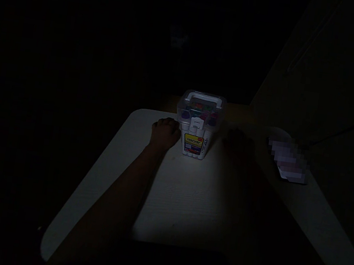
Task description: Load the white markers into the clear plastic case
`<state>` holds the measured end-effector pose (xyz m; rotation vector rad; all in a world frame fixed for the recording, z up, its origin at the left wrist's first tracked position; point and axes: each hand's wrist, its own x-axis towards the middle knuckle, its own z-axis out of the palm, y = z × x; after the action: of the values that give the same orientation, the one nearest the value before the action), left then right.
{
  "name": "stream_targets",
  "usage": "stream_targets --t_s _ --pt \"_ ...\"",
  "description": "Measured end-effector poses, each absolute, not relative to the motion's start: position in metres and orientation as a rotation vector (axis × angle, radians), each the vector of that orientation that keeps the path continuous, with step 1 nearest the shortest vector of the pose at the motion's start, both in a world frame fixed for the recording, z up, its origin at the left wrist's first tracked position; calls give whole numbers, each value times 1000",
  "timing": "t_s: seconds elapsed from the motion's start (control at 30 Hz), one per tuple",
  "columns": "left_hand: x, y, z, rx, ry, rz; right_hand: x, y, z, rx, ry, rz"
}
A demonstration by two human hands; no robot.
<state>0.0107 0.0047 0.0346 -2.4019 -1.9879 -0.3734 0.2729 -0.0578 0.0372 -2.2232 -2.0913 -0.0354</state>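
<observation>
A clear plastic box of markers [198, 124] with a white carry handle and a yellow label stands upright on a white table [184, 195], lit in an otherwise dark room. My left hand [164, 132] rests on the table just left of the box with its fingers curled in, holding nothing that I can see. My right hand [238, 144] lies in shadow just right of the box, a little apart from it. Its fingers are too dark to make out.
A flat dark object with a blurred patch [286, 161] lies on the table's right side. The table's left edge runs diagonally toward me. Everything beyond the table is black; a pale wall rises at the right.
</observation>
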Motion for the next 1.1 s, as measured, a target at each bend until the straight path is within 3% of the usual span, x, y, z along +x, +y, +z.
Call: stream_targets --t_s 0.9,1.03,1.1 --pt "11 4 35 -2402 -2016 -399 272 -61 39 -2245 -2095 -24" --pt "7 9 30 -2497 -1996 -576 272 -62 40 -2230 -2092 -37" --pt "4 12 24 -2636 -1969 -857 272 -62 40 -2223 -2088 -39"
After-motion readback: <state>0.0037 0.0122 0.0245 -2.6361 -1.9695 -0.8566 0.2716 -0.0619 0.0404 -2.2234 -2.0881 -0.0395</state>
